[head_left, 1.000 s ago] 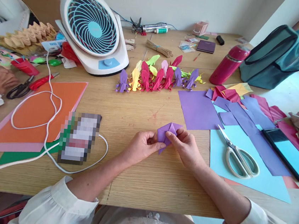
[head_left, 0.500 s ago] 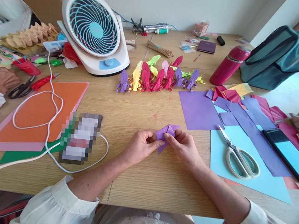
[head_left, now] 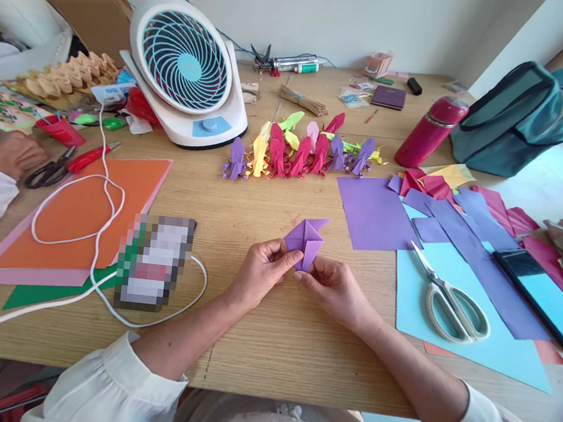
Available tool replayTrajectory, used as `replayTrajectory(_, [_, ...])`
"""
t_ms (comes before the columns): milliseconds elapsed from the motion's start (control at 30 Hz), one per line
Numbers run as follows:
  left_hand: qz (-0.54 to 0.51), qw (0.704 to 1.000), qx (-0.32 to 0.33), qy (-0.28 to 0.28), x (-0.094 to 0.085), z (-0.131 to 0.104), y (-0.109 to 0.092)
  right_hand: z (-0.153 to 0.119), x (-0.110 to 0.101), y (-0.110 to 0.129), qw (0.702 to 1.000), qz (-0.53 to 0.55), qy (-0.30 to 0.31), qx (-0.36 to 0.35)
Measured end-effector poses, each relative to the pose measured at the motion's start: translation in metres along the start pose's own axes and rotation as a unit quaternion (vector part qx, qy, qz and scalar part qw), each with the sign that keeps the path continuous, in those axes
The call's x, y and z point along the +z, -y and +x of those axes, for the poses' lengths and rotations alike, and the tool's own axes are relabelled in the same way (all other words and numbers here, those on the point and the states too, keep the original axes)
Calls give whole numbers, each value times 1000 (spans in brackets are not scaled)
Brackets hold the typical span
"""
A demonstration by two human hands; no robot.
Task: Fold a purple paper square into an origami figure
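Observation:
A small folded piece of purple paper (head_left: 308,232) is held up just above the wooden table, its creased flaps facing me and one point sticking out to the upper right. My left hand (head_left: 268,270) pinches its lower left part, thumb in front and fingers behind. At the lower right edge of the paper, my right hand (head_left: 336,290) is closed, with the thumb and index fingertips against the bottom flap. The ends of the right fingers are partly hidden. Beyond the hands stands a cluster of folded paper figures (head_left: 300,156) in purple, yellow, red and green.
Scissors (head_left: 455,310) lie on light blue paper (head_left: 420,272) at right, beside a black phone (head_left: 539,292) and purple sheets (head_left: 379,214). A fan (head_left: 189,80), a red bottle (head_left: 430,133) and a teal bag (head_left: 512,121) stand behind. Another person's hand (head_left: 13,152) rests at far left near a white cable (head_left: 104,219).
The purple paper has turned in my hands, its point now toward the upper right. My right thumb has slid off its front to the lower edge. The view has shifted slightly.

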State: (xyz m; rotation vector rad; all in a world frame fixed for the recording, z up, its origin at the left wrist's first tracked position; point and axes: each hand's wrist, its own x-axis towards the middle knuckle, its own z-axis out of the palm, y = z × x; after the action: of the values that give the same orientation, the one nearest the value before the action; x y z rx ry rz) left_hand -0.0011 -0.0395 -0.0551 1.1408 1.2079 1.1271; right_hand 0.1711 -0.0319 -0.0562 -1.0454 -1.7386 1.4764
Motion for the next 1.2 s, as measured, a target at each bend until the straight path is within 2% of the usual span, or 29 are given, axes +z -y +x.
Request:
replayTrajectory(133, [-31,999,-20,-21,-2,1,-4,-1,-1,2,1000,-18,5,9])
replayTrajectory(300, [-56,998,-28,-10,-4,2,-8,0,-2,4,999,-26,22,13])
replayTrajectory(467, [-89,995,-26,-23,-6,4,-8,-1,-2,6,999,-44,19,25])
replayTrajectory(633, [-107,994,-21,1,-8,5,-12,-1,-3,6,999,-43,21,26])
replayTrajectory(833, [-82,996,26,3,-9,4,-11,-1,-2,4,999,-32,24,29])
replayTrajectory(1000, [-40,999,12,11,-13,7,-11,-2,-3,5,998,-41,24,29])
replayTrajectory(1200, [-8,998,61,0,-14,6,-11,-2,-3,7,998,-48,24,21])
